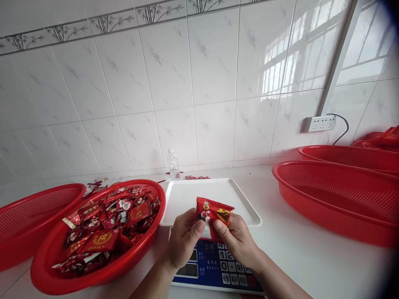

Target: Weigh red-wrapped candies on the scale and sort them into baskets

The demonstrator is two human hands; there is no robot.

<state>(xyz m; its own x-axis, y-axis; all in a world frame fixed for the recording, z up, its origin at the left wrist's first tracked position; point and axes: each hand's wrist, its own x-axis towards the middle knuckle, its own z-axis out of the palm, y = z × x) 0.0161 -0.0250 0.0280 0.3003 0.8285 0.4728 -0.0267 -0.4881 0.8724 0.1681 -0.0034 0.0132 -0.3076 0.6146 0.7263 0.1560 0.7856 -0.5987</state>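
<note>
A red candy packet (212, 216) with a cartoon figure and yellow print is held up between both hands. My left hand (185, 238) grips its left side, thumb on the front face. On the packet's right side, my right hand (238, 238) pinches it in the same way. Both hands are above a blue-and-white digital scale (215, 265), partly covering its keypad and displays. Behind them lies the scale's white tray (199, 191), with nothing on it. To the left, a red basket (77, 282) is heaped with wrapped red packets (99, 238).
Another red basket (18, 220) stands at far left. Two red baskets (330, 216) are at right, near red bags (380, 139). A clear bottle (173, 164) and a red wrapper (198, 177) sit by the tiled wall, below a power strip (321, 123).
</note>
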